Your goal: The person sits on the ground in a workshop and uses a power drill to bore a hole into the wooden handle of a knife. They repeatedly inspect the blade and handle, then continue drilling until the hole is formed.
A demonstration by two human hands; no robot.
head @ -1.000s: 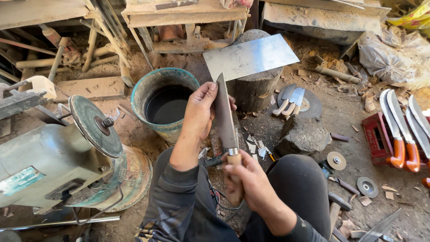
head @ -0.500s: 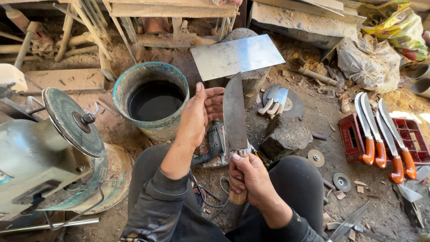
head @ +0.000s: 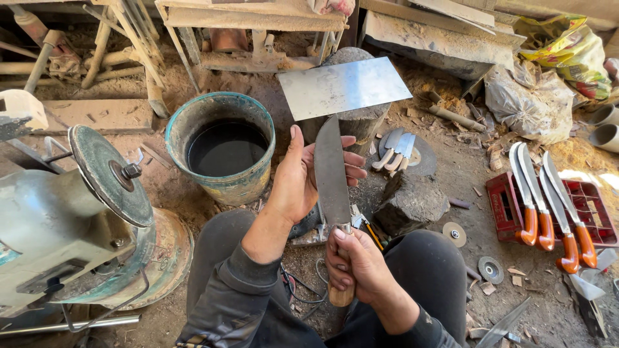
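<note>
right hand (head: 358,267) still grips knife (head: 332,180) handle | left hand (head: 303,177) open, now flat behind blade

Location: a knife-making workshop with a dirt floor (head: 451,193). Indicators: bench grinder (head: 71,219), bucket (head: 222,148) of dark liquid, sheet-metal plate (head: 342,84), finished knives (head: 548,206) across a red crate (head: 583,206), loose grinding discs (head: 454,233).

Bright daylight from the upper right, glare on the steel sheet (head: 342,86), sharp focus, wide-angle bending at edges.
</note>
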